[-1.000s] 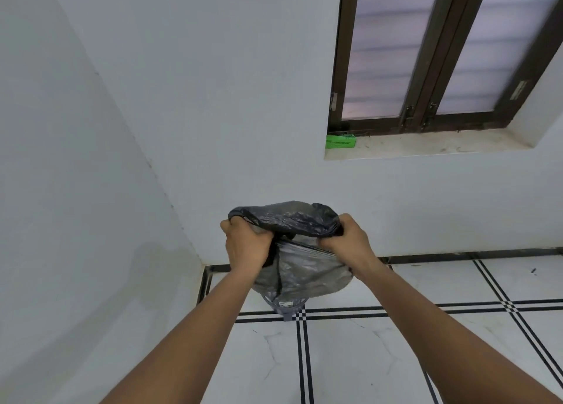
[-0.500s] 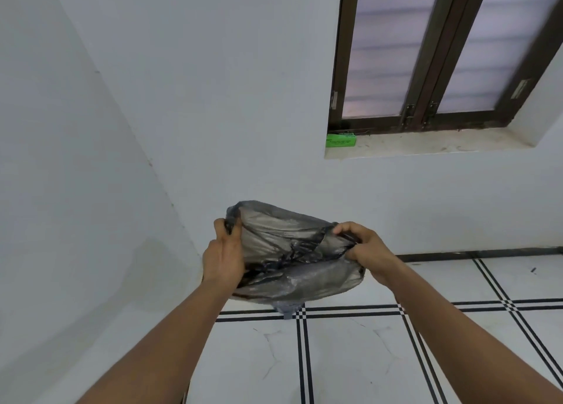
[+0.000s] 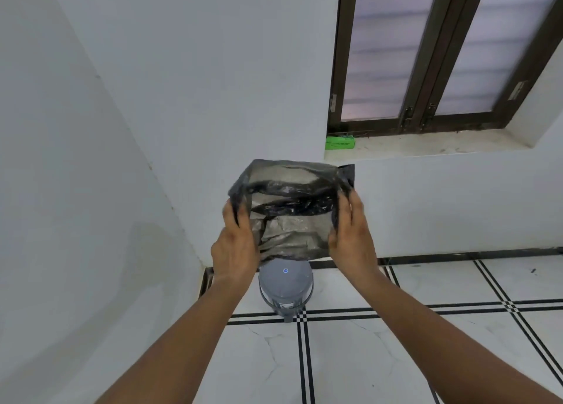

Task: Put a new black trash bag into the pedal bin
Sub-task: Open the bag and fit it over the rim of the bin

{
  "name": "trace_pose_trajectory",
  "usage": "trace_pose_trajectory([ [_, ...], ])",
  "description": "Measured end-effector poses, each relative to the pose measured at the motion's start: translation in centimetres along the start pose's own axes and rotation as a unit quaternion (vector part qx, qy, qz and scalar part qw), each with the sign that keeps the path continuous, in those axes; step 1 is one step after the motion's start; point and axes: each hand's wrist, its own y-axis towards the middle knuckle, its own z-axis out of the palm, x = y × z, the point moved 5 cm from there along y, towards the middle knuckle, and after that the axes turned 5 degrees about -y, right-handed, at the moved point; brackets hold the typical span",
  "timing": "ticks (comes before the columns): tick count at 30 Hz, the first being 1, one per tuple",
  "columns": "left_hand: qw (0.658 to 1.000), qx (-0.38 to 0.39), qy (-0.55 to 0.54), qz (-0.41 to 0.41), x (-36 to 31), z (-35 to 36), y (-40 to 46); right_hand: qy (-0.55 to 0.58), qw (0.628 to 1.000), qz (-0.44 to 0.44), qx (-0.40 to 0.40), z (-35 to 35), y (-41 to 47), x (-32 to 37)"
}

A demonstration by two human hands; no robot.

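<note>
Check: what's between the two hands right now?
In the head view, the black trash bag is stretched open between the left hand and right hand. The pedal bin stands below, lid closed.

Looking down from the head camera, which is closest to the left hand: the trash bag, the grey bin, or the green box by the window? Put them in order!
From the left hand:
1. Black trash bag: gripped in that hand, stretched across to the right hand.
2. Grey pedal bin: on the floor just below and right of it, lid closed.
3. Green box: far off on the window sill, up and right.
</note>
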Motion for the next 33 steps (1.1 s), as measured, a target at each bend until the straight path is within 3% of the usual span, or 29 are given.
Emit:
trace_pose_trajectory([
  [2,0.986,0.163,0.03,0.007,0.6,2.3,-1.0,-0.09,0.979,-0.004,0.181,2.3,-0.9,-1.1],
  [4,0.927,0.368,0.057,-0.039,1.6,4.3,-2.3,-0.154,0.884,0.04,0.439,4.3,-2.8,-2.3],
  [5,0.887,0.453,0.036,-0.08,2.0,4.9,-2.9,-0.166,0.833,0.064,0.524,4.5,-3.6,-2.5],
  [6,0.866,0.486,0.003,-0.117,2.1,5.0,-3.1,-0.165,0.814,0.087,0.55,4.5,-3.9,-2.7],
  [7,0.879,0.46,-0.027,-0.126,2.0,4.9,-2.8,-0.137,0.833,0.103,0.526,4.5,-3.6,-2.9],
  [8,0.919,0.375,-0.045,-0.118,1.9,4.6,-1.9,-0.08,0.881,0.124,0.449,4.4,-2.7,-3.1],
  [10,0.981,0.138,-0.095,-0.096,1.7,2.6,-0.6,0.03,0.97,0.116,0.214,2.8,-1.0,-2.6],
  [12,0.992,0.001,-0.117,-0.035,0.9,1.0,-0.5,0.044,0.997,0.042,0.037,0.9,-0.6,-1.6],
  [13,0.994,-0.008,-0.111,-0.008,0.7,0.9,-0.5,0.013,1.0,0.014,0.014,0.6,-0.8,-1.3],
  [14,0.996,0.023,-0.091,0.012,0.4,1.4,-0.5,-0.023,0.998,0.003,0.053,1.2,-1.1,-1.4],
  [16,0.976,0.216,-0.028,0.028,0.4,3.6,-0.9,-0.104,0.956,0.018,0.273,3.5,-2.4,-2.1],
  [18,0.881,0.473,0.013,-0.014,1.0,5.4,-2.5,-0.161,0.86,0.05,0.481,4.6,-4.3,-2.9],
  [19,0.835,0.548,0.009,-0.051,1.2,5.6,-3.2,-0.16,0.841,0.068,0.512,4.6,-4.5,-3.1],
  [20,0.83,0.552,-0.008,-0.076,1.1,5.6,-3.1,-0.14,0.856,0.079,0.491,4.4,-4.0,-3.0],
  [21,0.861,0.502,-0.023,-0.08,1.0,5.5,-2.3,-0.096,0.899,0.084,0.42,4.2,-2.9,-3.0],
  [23,0.956,0.266,-0.077,-0.098,0.9,4.0,-0.2,-0.024,0.976,0.056,0.21,2.7,-0.7,-2.3],
  [25,0.993,0.079,-0.063,-0.066,0.5,2.2,0.1,-0.035,0.997,0.017,0.059,1.3,0.1,-1.5],
  [26,0.998,0.043,-0.032,-0.034,0.3,1.7,0.0,-0.062,0.998,0.008,0.027,0.9,0.2,-1.4],
  [27,0.999,0.039,-0.001,-0.003,0.2,1.6,-0.3,-0.092,0.995,0.009,0.044,1.0,-0.2,-1.5],
  [28,0.997,0.068,0.03,0.024,0.2,2.3,-0.5,-0.126,0.986,0.015,0.109,2.0,-0.9,-1.9],
  [30,0.971,0.215,0.076,0.07,0.7,4.5,-1.4,-0.173,0.926,0.03,0.335,4.1,-2.7,-3.2],
  [32,0.897,0.433,0.066,0.059,1.8,6.4,-2.6,-0.176,0.828,0.061,0.529,4.8,-4.5,-3.7],
  [33,0.86,0.509,0.042,0.021,2.2,6.8,-3.1,-0.161,0.81,0.078,0.559,4.8,-4.6,-3.7],
])
